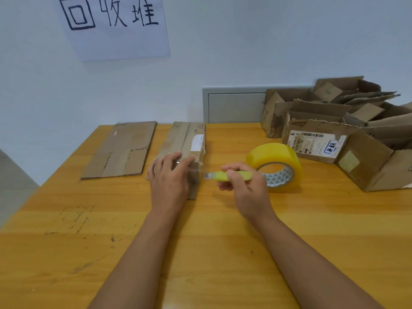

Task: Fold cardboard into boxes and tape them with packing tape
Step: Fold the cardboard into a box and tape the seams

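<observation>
Box (189, 143): lay on worktop (200, 241), long axis running away from the person | Left hand (169, 177): fingers straight, pressing box's near end | Right hand (245, 186): fingers curled round yellow knife (231, 175), blade pointing left at tape strip | Tape roll (276, 166): just right of knife, on its side.

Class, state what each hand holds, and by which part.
Right hand grips the yellow knife by its handle. Left hand holds nothing; it presses the box.
</observation>
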A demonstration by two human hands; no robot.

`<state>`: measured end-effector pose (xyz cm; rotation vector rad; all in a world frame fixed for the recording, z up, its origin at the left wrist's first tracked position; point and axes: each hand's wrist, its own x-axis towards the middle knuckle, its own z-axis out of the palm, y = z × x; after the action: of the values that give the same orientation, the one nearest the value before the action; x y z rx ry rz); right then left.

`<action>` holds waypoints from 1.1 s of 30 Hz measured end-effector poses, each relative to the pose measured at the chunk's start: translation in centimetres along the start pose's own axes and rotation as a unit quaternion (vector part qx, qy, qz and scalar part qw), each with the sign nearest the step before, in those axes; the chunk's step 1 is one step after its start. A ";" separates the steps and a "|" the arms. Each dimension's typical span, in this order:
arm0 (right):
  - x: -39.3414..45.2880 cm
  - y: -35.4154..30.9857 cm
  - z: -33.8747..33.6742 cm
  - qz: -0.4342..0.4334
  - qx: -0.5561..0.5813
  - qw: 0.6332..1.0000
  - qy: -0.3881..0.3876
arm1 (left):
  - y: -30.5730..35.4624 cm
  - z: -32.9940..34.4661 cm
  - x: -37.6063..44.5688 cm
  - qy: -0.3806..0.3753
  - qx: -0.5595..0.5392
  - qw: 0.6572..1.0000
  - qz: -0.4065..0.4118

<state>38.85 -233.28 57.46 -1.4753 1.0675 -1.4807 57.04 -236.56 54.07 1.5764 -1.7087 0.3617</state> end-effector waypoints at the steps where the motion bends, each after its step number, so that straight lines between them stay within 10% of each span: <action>1: 0.3 -0.4 -0.5 0.026 0.043 0.999 0.000 | -0.1 0.0 0.0 0.001 -0.003 1.000 0.000; 10: 0.3 1.0 -2.7 0.148 -0.210 0.872 -0.417 | -0.4 -0.2 0.1 0.000 -0.017 1.000 0.000; 17: 2.5 2.3 -0.3 -0.203 -0.409 0.884 -0.101 | -0.8 0.2 0.1 0.009 -0.021 1.000 0.008; 33: 2.4 5.2 0.6 -0.218 -0.411 0.873 -0.146 | -1.0 0.1 0.2 0.003 -0.028 1.000 0.003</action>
<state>39.22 -237.40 53.43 -2.5871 1.2988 -1.0320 57.93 -236.99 53.91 1.5293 -1.7047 0.3171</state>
